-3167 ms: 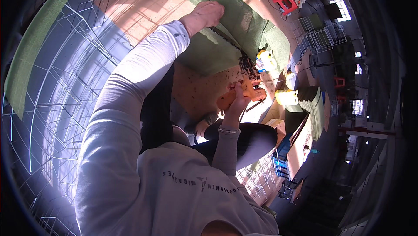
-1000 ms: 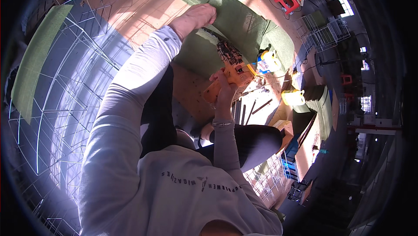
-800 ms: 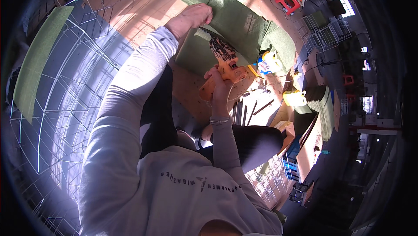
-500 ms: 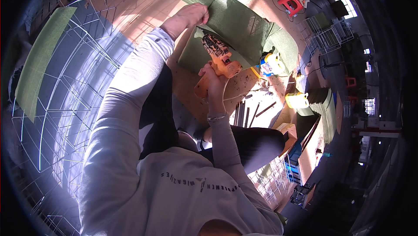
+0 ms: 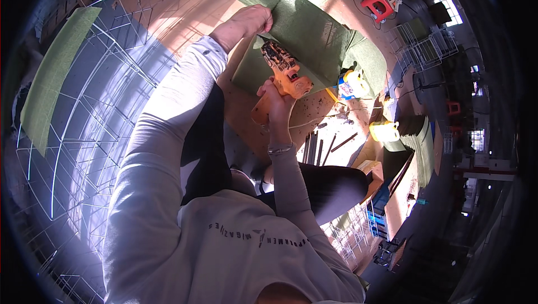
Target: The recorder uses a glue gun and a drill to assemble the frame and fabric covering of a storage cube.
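My right hand [image 5: 276, 102] is wrapped round the handle of an orange glue gun [image 5: 294, 84]. Dark crusted smears cover its front end, which points up and left toward a folded green sheet [image 5: 314, 40]. Along that sheet's left edge, my left hand [image 5: 250, 22] is closed with the fingers pinched together on the green material. The tip of the glue gun is close below the left hand; whether it touches the sheet is hard to tell. Several thin black sticks [image 5: 320, 150] lie on the sunlit board to the right of my legs.
White wire racks [image 5: 84, 108] stand at the left, one with a green sheet [image 5: 56, 85] over it. Rightward are a white-and-blue container [image 5: 352, 84], a yellow container [image 5: 385, 131] and stacked green sheets [image 5: 417, 147]. A red stool [image 5: 377, 7] stands farther off.
The whole view has shifted slightly. Both hands keep their holds, and the glue gun stays in nearly the same place against the green sheet.
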A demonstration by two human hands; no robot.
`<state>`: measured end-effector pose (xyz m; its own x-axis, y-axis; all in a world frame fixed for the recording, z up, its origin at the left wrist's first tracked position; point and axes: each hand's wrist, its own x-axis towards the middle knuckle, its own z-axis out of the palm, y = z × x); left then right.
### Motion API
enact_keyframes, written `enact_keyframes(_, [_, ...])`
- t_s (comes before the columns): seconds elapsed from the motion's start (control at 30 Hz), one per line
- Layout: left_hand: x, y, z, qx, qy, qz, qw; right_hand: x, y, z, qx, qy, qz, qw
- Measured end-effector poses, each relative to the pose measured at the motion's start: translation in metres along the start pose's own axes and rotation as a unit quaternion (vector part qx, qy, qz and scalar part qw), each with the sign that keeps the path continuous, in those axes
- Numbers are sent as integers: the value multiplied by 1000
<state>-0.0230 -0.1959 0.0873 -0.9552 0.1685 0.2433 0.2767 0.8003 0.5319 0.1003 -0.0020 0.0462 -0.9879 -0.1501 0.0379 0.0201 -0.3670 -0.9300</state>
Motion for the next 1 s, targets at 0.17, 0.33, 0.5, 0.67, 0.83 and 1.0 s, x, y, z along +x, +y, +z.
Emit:
enact_keyframes(0.17, [0, 1, 0, -2, 2, -2, 1000, -1, 0, -4, 6, 5, -8, 1000])
enact_keyframes(0.33, [-1, 5, 2, 2, -3, -8, 1000, -1, 2, -1, -29, -9, -6, 1000])
enact_keyframes(0.5, [-1, 4, 2, 6, -7, -4, 1000, 0, 3, -1, -16, -6, -9, 1000])
enact_keyframes(0.67, [-3, 9, -1, 13, -14, -15, 1000, 1, 7, -6, -7, -10, 0, 1000])
enact_keyframes(0.83, [-3, 8, -4, 12, -11, 3, 1000, -6, 1, -12, -16, -16, -9, 1000])
enact_keyframes(1.0, [-1, 6, 1, 0, -13, 11, 1000, -31, -17, -64, 83, -16, 57, 995])
